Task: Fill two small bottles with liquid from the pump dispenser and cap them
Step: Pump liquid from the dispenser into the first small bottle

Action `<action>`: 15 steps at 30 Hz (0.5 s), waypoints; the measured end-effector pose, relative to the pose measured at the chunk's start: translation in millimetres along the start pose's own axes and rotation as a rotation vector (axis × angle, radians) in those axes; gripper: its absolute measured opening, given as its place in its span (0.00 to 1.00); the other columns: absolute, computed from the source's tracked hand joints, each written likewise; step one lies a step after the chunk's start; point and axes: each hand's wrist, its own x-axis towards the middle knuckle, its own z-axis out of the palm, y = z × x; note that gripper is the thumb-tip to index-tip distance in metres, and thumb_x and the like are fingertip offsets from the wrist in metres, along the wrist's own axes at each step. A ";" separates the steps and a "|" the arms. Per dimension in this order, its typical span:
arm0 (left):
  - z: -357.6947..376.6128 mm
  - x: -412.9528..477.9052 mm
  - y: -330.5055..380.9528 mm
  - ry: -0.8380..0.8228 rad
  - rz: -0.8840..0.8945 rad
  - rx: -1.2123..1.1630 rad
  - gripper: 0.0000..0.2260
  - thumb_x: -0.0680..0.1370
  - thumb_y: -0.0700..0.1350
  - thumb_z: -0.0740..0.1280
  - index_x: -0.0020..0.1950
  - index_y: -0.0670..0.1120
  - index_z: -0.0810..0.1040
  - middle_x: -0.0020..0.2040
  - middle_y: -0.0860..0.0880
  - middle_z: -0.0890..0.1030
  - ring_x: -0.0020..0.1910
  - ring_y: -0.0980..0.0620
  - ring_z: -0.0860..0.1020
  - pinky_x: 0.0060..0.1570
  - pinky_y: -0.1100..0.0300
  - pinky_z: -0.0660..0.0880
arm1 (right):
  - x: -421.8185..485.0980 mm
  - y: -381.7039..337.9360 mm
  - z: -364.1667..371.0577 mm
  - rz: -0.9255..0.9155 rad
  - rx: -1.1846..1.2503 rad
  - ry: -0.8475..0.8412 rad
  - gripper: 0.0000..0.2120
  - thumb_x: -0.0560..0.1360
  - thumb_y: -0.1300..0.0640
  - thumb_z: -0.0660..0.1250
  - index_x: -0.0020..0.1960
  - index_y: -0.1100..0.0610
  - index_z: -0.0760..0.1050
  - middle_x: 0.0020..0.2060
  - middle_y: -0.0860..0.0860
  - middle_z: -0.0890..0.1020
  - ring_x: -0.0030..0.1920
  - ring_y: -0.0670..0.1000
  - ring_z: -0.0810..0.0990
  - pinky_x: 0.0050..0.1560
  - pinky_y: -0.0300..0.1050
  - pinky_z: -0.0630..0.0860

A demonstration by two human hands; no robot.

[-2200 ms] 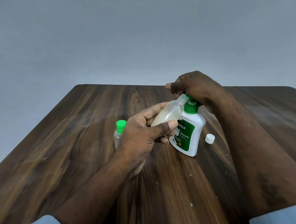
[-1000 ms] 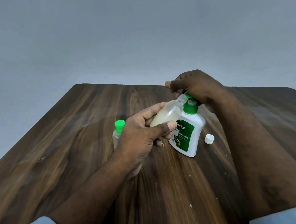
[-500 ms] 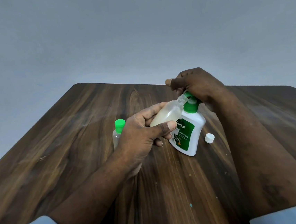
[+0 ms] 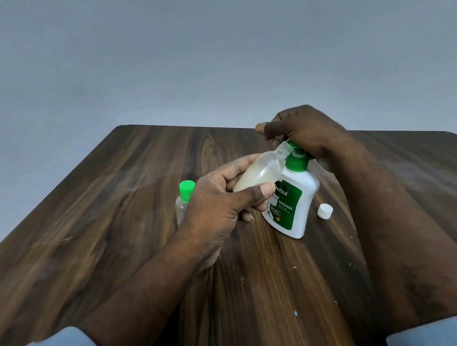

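Under right hand point(image 4: 305, 132), pump head point(image 4: 296, 152) higher.

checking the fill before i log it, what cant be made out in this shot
Head view only:
- Pump nozzle tip: hidden under the right hand, so liquid flow is unseen.
- Green-capped bottle: lower body behind the left hand, fill level unclear.
- Held bottle: its base is covered by fingers.
- Dispenser label: small print too small to read.

Two small clear bottles are showing: one uncapped bottle point(image 4: 260, 171) and one green-capped bottle point(image 4: 183, 202). One white pump dispenser point(image 4: 291, 203) is standing on one wooden table point(image 4: 114, 211). One loose white cap point(image 4: 325, 210) is lying right of it. Two hands are working.
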 end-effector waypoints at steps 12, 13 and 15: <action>0.3 0.4 -0.1 0.000 0.000 -0.004 0.25 0.71 0.42 0.77 0.68 0.51 0.80 0.51 0.45 0.88 0.38 0.51 0.83 0.31 0.65 0.78 | -2.7 -0.1 1.2 0.028 -0.011 -0.012 0.13 0.75 0.49 0.75 0.45 0.60 0.83 0.41 0.55 0.82 0.41 0.54 0.76 0.45 0.52 0.73; 0.3 0.5 -0.8 0.000 0.000 -0.006 0.25 0.71 0.42 0.77 0.68 0.51 0.81 0.51 0.45 0.88 0.38 0.51 0.83 0.30 0.65 0.77 | -2.6 0.1 1.1 0.028 -0.001 -0.009 0.14 0.75 0.49 0.75 0.45 0.60 0.83 0.41 0.55 0.82 0.40 0.54 0.76 0.45 0.52 0.73; 0.1 1.2 -2.0 -0.001 -0.001 -0.006 0.24 0.72 0.41 0.77 0.68 0.51 0.81 0.51 0.45 0.88 0.38 0.51 0.82 0.30 0.65 0.77 | -2.2 0.5 0.9 0.026 0.007 -0.004 0.14 0.75 0.47 0.76 0.44 0.59 0.83 0.41 0.55 0.82 0.41 0.54 0.77 0.46 0.52 0.74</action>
